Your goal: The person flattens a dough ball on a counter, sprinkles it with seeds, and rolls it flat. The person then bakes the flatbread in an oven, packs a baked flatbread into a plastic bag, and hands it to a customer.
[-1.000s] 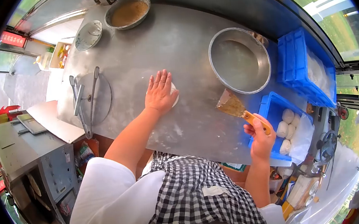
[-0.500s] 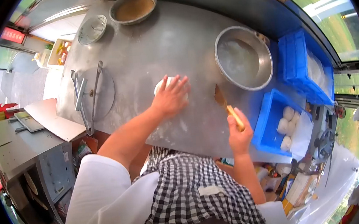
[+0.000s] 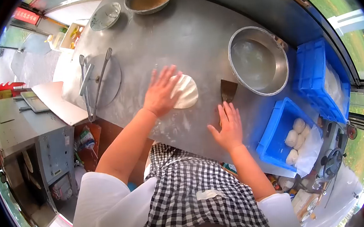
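Observation:
A flattened round of white dough [image 3: 187,92] lies on the steel table. My left hand [image 3: 161,92] is at its left edge, palm down with fingers spread, covering part of it. On the right, a scraper [image 3: 229,89] with a dark, wide blade rests on the table. My right hand [image 3: 228,128] is over its handle, fingers stretched out and not wrapped round it. Most of the handle is hidden under that hand.
A metal basin [image 3: 254,65] of cloudy liquid stands right of the scraper. Beside it are a blue crate [image 3: 275,128] with several dough balls and another blue crate [image 3: 311,72]. Tongs [image 3: 100,84] lie on a round plate at left; two bowls stand at the back.
My left hand has shifted left off the dough, which now shows wider and flatter. My right hand has let go of the scraper, which now lies on the table.

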